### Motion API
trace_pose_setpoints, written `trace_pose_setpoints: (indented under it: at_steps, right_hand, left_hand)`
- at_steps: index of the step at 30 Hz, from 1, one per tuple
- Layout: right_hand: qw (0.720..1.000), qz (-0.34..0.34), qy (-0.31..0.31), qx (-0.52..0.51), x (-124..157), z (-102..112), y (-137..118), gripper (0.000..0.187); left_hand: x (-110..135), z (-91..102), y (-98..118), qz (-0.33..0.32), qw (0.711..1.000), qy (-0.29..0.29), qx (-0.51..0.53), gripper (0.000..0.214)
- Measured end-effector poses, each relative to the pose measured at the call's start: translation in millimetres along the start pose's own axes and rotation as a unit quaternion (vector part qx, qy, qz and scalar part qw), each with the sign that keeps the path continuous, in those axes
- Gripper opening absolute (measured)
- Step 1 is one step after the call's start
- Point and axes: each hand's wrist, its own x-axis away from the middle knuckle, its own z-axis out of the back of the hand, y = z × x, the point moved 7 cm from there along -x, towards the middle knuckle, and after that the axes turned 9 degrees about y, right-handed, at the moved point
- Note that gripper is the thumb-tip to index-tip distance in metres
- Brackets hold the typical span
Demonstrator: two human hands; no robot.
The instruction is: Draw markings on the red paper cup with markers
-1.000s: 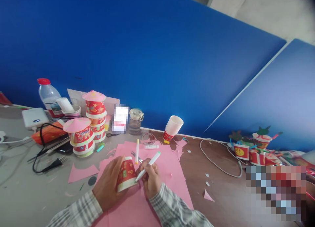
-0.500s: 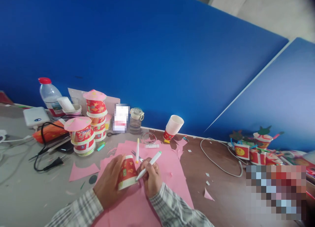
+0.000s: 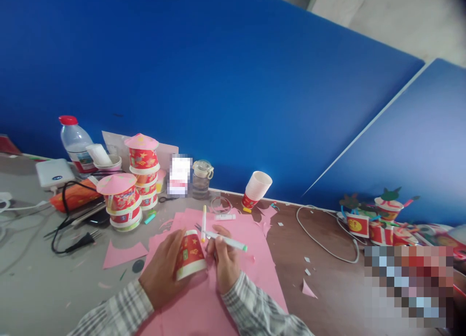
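A red paper cup (image 3: pixel 191 253) with gold figures and a pale rim is held on its side, tilted, by my left hand (image 3: pixel 162 263), whose fingers wrap round it. To its right, my right hand (image 3: pixel 226 263) grips a white marker (image 3: pixel 227 240) with a green end; the marker points up and left, apart from the cup. Beneath both hands lie sheets of pink paper (image 3: pixel 255 263). A yellow-ended marker (image 3: pixel 204 222) and a partly covered pair of scissors (image 3: pixel 198 227) rest just beyond my hands. Another white marker (image 3: pixel 225 217) lies across the paper's far part.
Towers of red cups with pink paper roofs (image 3: pixel 117 185) stand at left, near a plug (image 3: pixel 85 241) and cable. Behind are a glass jar (image 3: pixel 201 180) and stacked paper cups (image 3: pixel 257 188). Cup crafts (image 3: pixel 358 224) sit at right. A blue partition (image 3: pixel 218 83) bounds the back.
The marker in my right hand has turned: its green end swung from upper right down to the right, and its other end left the cup's rim. My left hand still holds the cup.
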Motion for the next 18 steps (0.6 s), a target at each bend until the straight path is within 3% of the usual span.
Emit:
trace_pose_setpoints:
  at_steps: [3, 6, 12, 18]
  right_hand:
    - [0.996, 0.074, -0.033, 0.05, 7.5, -4.7, -10.7, 0.029]
    - [0.992, 0.101, -0.04, 0.059, 10.8, -6.4, -16.3, 0.028]
    - [0.993, 0.086, -0.066, 0.05, 11.7, -12.0, -16.4, 0.028]
    - [0.994, 0.081, -0.042, 0.052, 8.8, -5.5, -13.0, 0.032]
  left_hand:
    - [-1.6, 0.6, 1.5, -0.001, 1.0, 0.0, 0.006, 0.09]
    - [-2.1, 0.0, 1.3, 0.005, 1.0, -0.007, 0.008, 0.09]
    - [-2.4, 1.7, -0.2, 0.019, 1.0, 0.006, -0.006, 0.089]
    - [-2.2, 1.8, 0.3, 0.004, 0.999, 0.028, -0.035, 0.092]
